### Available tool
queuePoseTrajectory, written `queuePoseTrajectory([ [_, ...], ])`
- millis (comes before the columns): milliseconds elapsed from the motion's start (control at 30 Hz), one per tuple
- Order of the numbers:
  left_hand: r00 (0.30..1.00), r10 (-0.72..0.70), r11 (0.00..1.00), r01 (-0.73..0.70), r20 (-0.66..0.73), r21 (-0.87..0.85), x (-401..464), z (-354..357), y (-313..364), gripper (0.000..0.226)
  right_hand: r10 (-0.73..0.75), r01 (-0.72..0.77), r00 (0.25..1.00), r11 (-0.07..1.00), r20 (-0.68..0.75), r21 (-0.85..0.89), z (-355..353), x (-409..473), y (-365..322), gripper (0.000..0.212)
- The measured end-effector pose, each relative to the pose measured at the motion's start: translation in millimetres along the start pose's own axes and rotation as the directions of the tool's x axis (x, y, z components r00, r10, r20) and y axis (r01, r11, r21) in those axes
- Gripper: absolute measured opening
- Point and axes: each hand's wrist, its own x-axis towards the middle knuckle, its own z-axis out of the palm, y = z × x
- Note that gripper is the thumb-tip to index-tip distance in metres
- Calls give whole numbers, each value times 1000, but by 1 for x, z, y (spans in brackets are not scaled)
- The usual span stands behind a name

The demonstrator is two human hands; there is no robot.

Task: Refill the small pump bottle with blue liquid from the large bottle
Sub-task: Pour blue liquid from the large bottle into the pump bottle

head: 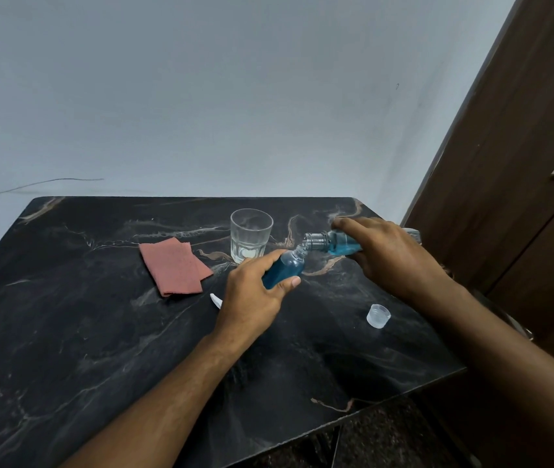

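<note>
My left hand [255, 292] grips the small clear bottle [285, 266], which leans to the right and is mostly full of blue liquid. Its open neck touches the threaded mouth of the large bottle [336, 244]. My right hand [390, 258] grips that large bottle, tipped on its side with its mouth pointing left, blue liquid pooled inside. My right hand hides most of the large bottle's body. A white pump part [216, 300] pokes out from under my left hand on the table. A translucent cap [378, 315] lies on the table to the right.
An empty drinking glass [251, 239] stands just behind the bottles. A folded pink cloth [174, 270] lies to the left on the black marble table [83, 332]. A dark wooden door [522, 163] stands at the right.
</note>
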Motion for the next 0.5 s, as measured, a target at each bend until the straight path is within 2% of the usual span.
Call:
queuePoseTrajectory([
  [233, 999, -31, 998, 32, 27, -53, 0, 1, 2, 41, 15, -14, 1000, 998, -14, 63, 2, -3, -1, 56],
  [500, 999, -41, 996, 42, 20, -84, -1, 2, 6, 42, 103, -78, 990, 972, -100, 223, 16, -10, -5, 57],
])
